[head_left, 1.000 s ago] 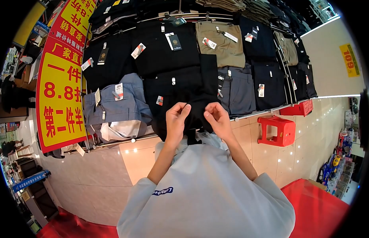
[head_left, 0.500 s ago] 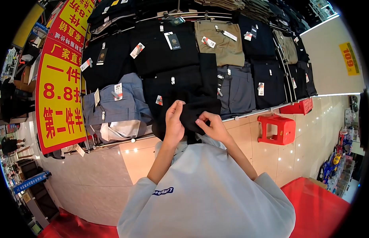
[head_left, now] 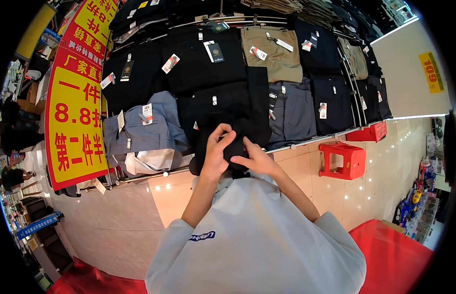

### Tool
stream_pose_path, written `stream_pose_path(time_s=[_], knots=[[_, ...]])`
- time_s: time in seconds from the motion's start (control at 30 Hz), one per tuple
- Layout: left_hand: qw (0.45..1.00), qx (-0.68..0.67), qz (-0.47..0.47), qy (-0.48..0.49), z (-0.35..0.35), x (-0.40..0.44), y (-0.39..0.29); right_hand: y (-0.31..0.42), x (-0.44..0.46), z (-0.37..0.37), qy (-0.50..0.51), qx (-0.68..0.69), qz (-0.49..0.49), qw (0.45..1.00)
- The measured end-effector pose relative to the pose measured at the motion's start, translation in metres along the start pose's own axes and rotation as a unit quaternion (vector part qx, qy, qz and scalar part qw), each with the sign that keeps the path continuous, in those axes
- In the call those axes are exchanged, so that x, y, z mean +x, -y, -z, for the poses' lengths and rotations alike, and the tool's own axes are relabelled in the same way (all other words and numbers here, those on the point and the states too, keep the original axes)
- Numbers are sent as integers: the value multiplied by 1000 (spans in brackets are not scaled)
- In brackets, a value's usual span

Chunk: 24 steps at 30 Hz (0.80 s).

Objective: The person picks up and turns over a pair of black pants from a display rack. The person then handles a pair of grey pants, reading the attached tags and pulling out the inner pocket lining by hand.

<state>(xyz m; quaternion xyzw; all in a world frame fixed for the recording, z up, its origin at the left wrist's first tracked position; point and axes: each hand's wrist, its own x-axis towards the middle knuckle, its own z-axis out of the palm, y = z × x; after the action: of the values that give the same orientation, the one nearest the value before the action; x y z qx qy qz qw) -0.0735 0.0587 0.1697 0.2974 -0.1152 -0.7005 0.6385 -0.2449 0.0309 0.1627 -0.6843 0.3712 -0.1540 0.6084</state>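
Observation:
A pair of black trousers (head_left: pixel 240 126) hangs partly over the rack's front edge, its near part bunched between my hands. My left hand (head_left: pixel 217 154) has its fingers curled into the cloth, with thumb and index finger bent towards each other at the top. Close beside it, my right hand (head_left: pixel 257 159) pinches the same fabric, thumb pointing left. Folds of dark cloth hide some of my fingertips. Behind the bunch lie folded black trousers (head_left: pixel 203 100) with a small white size sticker.
Blue-grey trousers (head_left: pixel 157 120) lie to the left and grey trousers (head_left: pixel 291 110) to the right. A red and yellow sign (head_left: pixel 76 117) stands at the rack's left end. One red stool (head_left: pixel 343 159) is on the tiled floor (head_left: pixel 296 188) at right.
My right hand has moved left, closer to my left hand. The cloth between them is more bunched, and my left index finger is now raised and bent.

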Motion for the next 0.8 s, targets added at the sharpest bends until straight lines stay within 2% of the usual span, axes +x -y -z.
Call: stream_pose_path(time_s=[0.03,0.1,0.13,0.2,0.27,0.3,0.4,0.47,0.53,0.57,0.63,0.67,0.73,0.77,0.8], knots=[[1000,-24,-6,-12,3,1,-4,3,2,3,22,16,-9,1000],[997,-68,-36,-31,7,9,-16,13,8,10,76,-99,-41,991],[996,-84,-34,5,9,12,-26,15,9,12,101,-155,-58,981],[991,-99,-60,59,-2,14,-46,-18,6,0,53,-314,-29,948],[988,-95,-84,88,-19,14,-67,-48,7,-10,3,-466,0,885],[985,-95,-91,114,-25,13,-75,-42,13,-8,32,-419,-108,901],[971,-113,-117,174,-32,7,-93,-66,17,-4,-122,-386,-69,912],[956,-146,-126,220,-29,2,-97,-68,19,10,-222,-314,-51,922],[948,-190,-113,230,-24,-7,-95,-33,22,29,-301,-225,-4,927],[944,-205,-108,235,-29,-11,-93,-21,23,35,-285,-255,7,924],[906,-264,-69,324,-14,-7,-90,-7,27,43,-250,-315,28,915],[902,-274,-65,326,-8,-6,-86,-25,33,40,-232,-347,70,906],[896,-294,-60,328,-3,-9,-80,-51,54,28,-158,-310,171,922],[911,-286,-61,289,9,-9,-81,-72,63,15,-105,-211,151,960],[926,-277,-60,250,21,-9,-81,-64,60,0,-91,-114,117,982]])
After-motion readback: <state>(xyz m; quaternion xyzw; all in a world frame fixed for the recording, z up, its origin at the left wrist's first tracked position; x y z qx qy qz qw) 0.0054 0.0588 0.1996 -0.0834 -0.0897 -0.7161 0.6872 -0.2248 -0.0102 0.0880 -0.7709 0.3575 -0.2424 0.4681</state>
